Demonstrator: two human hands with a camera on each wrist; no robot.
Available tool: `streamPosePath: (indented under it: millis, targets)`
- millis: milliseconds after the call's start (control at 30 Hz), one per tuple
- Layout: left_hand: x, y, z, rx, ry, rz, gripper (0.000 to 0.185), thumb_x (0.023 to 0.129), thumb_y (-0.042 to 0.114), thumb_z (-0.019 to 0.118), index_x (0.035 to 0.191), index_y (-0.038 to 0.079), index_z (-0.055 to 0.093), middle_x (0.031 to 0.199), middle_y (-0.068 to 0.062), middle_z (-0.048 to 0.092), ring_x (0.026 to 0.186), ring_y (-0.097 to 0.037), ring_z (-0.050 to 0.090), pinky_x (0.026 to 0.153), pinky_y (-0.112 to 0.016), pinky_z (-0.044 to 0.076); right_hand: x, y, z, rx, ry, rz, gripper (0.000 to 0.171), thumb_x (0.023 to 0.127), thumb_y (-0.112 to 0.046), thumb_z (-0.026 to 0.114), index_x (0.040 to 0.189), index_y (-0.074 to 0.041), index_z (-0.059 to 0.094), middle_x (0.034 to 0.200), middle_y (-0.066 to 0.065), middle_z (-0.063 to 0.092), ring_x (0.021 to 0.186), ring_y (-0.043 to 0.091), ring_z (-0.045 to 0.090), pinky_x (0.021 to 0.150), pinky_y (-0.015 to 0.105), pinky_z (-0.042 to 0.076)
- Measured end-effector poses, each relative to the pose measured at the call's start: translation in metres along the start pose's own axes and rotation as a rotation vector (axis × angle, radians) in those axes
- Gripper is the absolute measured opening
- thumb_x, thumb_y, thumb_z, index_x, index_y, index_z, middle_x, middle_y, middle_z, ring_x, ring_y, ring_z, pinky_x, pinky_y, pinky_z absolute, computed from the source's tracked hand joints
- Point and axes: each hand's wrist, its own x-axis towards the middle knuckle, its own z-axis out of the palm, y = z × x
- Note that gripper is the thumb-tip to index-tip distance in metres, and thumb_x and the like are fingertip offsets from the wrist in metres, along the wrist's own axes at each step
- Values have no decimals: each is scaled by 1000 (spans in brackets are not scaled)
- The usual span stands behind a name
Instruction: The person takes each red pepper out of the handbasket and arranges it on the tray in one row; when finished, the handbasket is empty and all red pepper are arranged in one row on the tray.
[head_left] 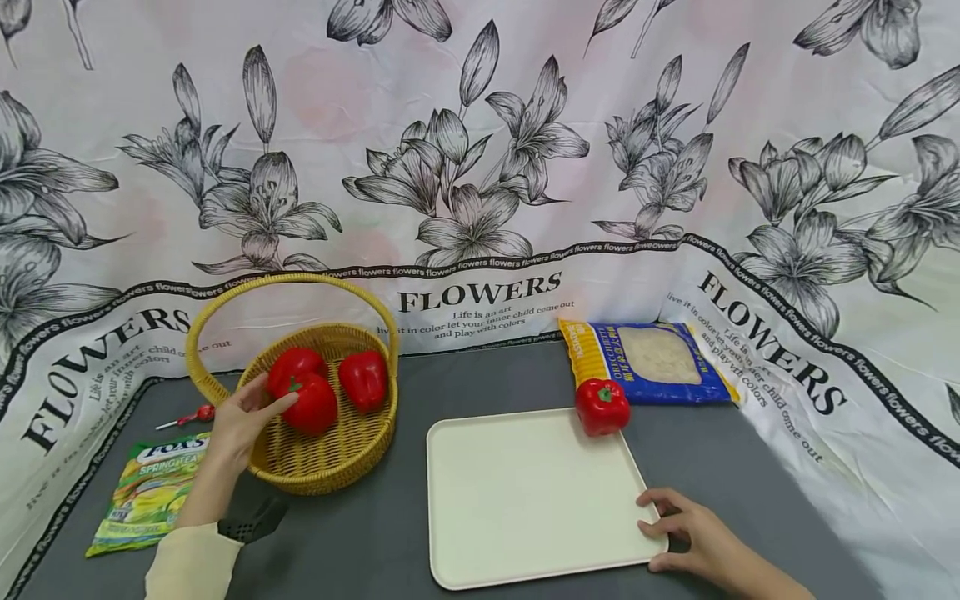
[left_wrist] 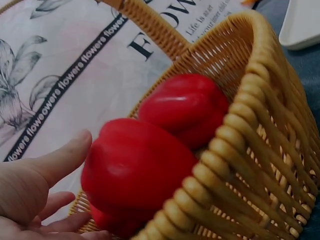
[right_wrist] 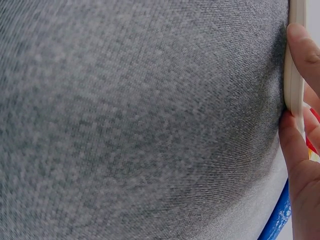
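Observation:
A woven yellow basket [head_left: 322, 475] with a hoop handle holds three red bell peppers. My left hand [head_left: 262, 402] reaches over its near rim, fingers straight, at the front pepper [head_left: 315, 406]. The left wrist view shows the open palm [left_wrist: 35, 190] beside that pepper [left_wrist: 135, 170], thumb close to its side, with another pepper [left_wrist: 185, 105] behind it. A cream tray [head_left: 525, 500] lies in the middle of the grey table. One red pepper [head_left: 602, 406] sits at its far right corner. My right hand [head_left: 663, 529] pinches the tray's near right corner; the right wrist view shows fingers [right_wrist: 295, 145] against the tray's edge [right_wrist: 294, 85].
A blue and yellow pasta bag [head_left: 648, 360] lies behind the tray. A green candy bag [head_left: 150, 492] and a small red-handled item [head_left: 191, 414] lie left of the basket. A flower-printed cloth [head_left: 480, 167] hangs behind the table and drapes over both sides.

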Motion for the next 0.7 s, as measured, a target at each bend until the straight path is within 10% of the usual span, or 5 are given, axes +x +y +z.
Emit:
streamPosePath:
  millis: [400, 567, 700]
  targets:
    - [3, -6, 1, -17, -114, 13, 81, 83, 33, 63, 143, 3, 17, 147, -19, 12, 132, -29, 20, 100, -28, 32, 2, 1, 0, 9, 36, -57, 35, 64, -33, 78, 90, -10, 72, 106, 3, 51, 83, 7, 44, 64, 6, 36]
    - [2, -12, -3, 46, -206, 111, 74, 83, 25, 65, 140, 1, 26, 140, -24, 26, 120, -29, 37, 78, -10, 44, 2, 0, 1, 25, 20, -34, 35, 65, -34, 77, 90, -9, 72, 106, 3, 51, 84, 7, 43, 63, 8, 38]
    - [2, -12, -6, 146, -289, 189, 70, 81, 21, 67, 138, 1, 31, 138, -24, 30, 120, -34, 37, 81, -19, 47, 1, -1, 0, 38, 1, -2, 35, 65, -34, 76, 90, -10, 72, 107, 2, 50, 84, 6, 43, 60, 11, 41]
